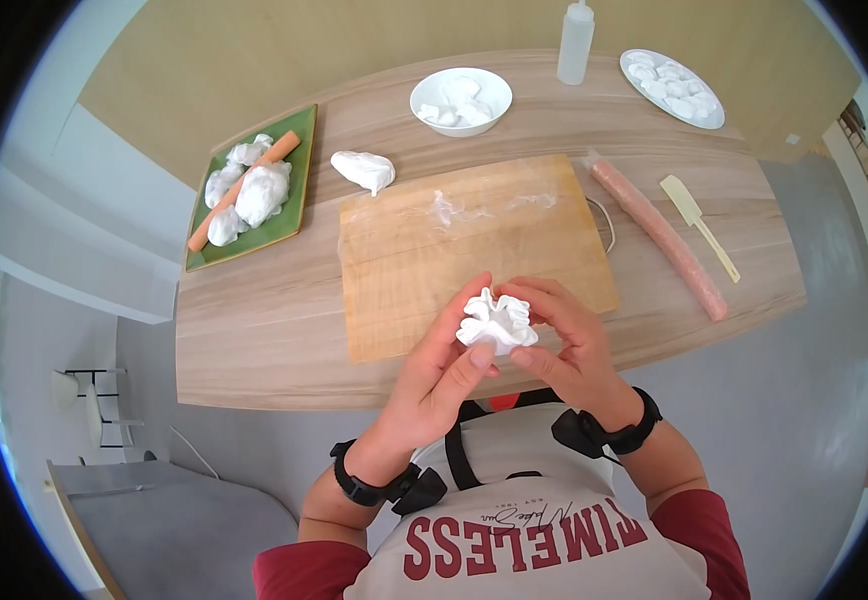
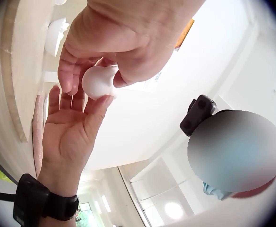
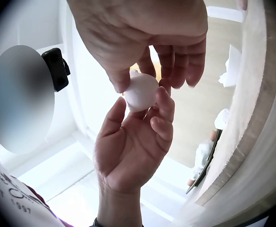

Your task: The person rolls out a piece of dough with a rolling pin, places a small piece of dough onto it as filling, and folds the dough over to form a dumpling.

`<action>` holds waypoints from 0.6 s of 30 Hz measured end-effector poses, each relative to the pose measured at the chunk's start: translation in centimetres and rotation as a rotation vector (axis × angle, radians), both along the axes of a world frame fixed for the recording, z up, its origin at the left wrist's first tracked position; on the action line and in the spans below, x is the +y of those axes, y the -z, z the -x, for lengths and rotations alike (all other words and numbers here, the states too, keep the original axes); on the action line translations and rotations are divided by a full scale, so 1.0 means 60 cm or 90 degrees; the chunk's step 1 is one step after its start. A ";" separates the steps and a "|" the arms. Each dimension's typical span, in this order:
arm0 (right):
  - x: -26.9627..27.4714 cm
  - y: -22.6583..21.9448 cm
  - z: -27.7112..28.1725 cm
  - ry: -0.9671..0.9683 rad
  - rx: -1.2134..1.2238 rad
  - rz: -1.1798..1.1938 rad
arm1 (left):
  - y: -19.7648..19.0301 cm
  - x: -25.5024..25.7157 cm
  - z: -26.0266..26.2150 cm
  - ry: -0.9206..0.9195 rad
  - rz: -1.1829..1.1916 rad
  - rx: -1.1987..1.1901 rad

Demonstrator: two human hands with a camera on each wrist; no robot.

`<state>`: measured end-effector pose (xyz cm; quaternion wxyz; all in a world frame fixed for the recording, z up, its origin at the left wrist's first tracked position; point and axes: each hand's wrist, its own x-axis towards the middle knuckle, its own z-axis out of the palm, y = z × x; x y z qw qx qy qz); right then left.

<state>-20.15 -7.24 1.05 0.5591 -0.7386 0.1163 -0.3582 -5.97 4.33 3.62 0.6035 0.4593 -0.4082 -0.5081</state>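
A small white cup-shaped piece with a ruffled rim (image 1: 497, 322) is held between both hands above the front edge of a wooden board (image 1: 464, 250). The left hand (image 1: 432, 385) pinches it from the left, thumb at the near side and fingers behind. From the right, the right hand (image 1: 579, 360) grips it with thumb and fingertips. In the left wrist view the piece's smooth rounded underside (image 2: 98, 82) shows between the fingers. The right wrist view shows the same white ball-like bottom (image 3: 142, 92). Its inside is only partly visible.
On the table (image 1: 244, 350) are a green tray (image 1: 297, 205) with white bundles and an orange stick, a white lump (image 1: 364, 170), a bowl (image 1: 462, 128), a bottle (image 1: 575, 45), a plate (image 1: 714, 112), a long pink roll (image 1: 659, 235) and a spatula (image 1: 699, 222).
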 end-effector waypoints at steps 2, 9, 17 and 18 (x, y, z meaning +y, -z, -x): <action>0.000 0.000 0.000 0.004 0.003 0.014 | 0.001 0.001 0.000 0.002 -0.009 -0.038; 0.008 -0.010 0.001 0.044 0.022 0.002 | -0.001 0.002 0.006 0.003 0.022 -0.021; 0.007 -0.038 0.002 0.124 -0.033 0.285 | 0.011 0.001 0.006 -0.074 0.110 -0.098; 0.004 -0.038 0.002 0.131 -0.029 0.310 | 0.012 0.000 0.005 -0.073 0.111 -0.099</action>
